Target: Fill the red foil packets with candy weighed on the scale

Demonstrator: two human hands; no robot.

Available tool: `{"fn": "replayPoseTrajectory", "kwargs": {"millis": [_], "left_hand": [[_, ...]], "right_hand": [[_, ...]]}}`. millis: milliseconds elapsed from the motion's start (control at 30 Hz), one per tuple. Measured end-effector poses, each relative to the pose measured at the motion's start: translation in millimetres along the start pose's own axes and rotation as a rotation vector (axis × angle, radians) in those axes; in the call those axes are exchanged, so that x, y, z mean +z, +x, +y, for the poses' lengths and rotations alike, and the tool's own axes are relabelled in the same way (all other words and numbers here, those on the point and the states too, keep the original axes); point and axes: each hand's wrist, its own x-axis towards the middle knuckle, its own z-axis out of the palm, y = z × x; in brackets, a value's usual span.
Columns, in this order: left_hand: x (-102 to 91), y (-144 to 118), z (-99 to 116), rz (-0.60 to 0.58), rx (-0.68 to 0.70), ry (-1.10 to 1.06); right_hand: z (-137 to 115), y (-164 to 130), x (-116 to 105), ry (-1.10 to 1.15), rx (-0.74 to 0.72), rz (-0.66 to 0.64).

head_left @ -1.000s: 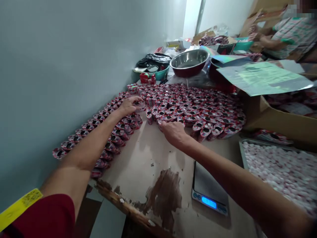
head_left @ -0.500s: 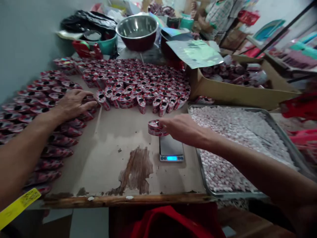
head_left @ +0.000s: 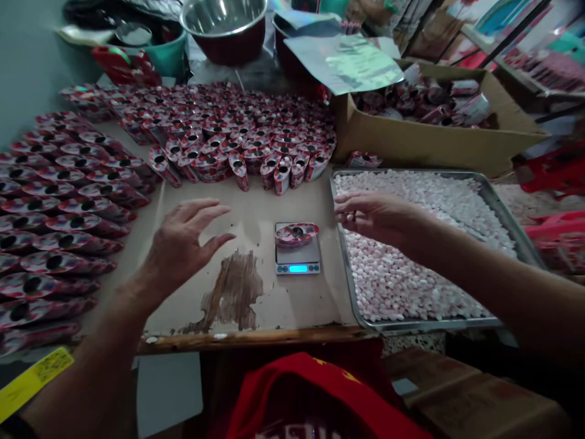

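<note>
Desk is a worn board with a big brown patch peeling near the front edge. Sitting on it: a little scale, a metal tray of white pellets, rows of red pouches, plus a cardboard box at the back right.

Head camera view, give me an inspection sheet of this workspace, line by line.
Surface: worn tabletop, brown patch near front edge.
Job's things: red pouch lying on small scale, display lit; metal tray of white-pink pellets.
Clutter: open pouches massed at back and left; cardboard box; steel bowl.
Grippers: left hand open above tabletop; right hand open over the tray, holding nothing.
Cables: nothing seen.
Surroundings: grey wall at left.
</note>
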Motion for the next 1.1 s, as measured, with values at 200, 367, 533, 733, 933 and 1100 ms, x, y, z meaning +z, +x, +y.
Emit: {"fn": "replayPoseTrajectory", "kwargs": {"millis": [200,367,533,733,933,1100], "left_hand": [[28.9,-7.1,32.2,-0.085,-0.082,-0.170],[37.5,-1.5,44.8,-0.166,-0.185,-0.422],[53.3,5.0,54.2,-0.130,-0.253,-0.481],[90.4,18.6,65.3,-0.153,-0.206,-0.526],[121.5,13.0,74.5,-0.119,-0.218,-0.655],[115.5,46.0,94.7,0.106,0.079,-0.460]], "right_hand": [[-5.5,1.7,1.8,0.109,0.144,-0.038],[-3.5,-4.5,14.2,0.026,0.097,-0.135],[-8.6,1.9,20.0,-0.015,0.048,-0.195],[-30.3,-11.8,-19.6,-0.296,-0.185,-0.155],[-14.1,-34.9,-101.4,-0.776,-0.446,0.070],[38.4,-41.0,-65.2,-0.165,-0.509,0.276]]}}
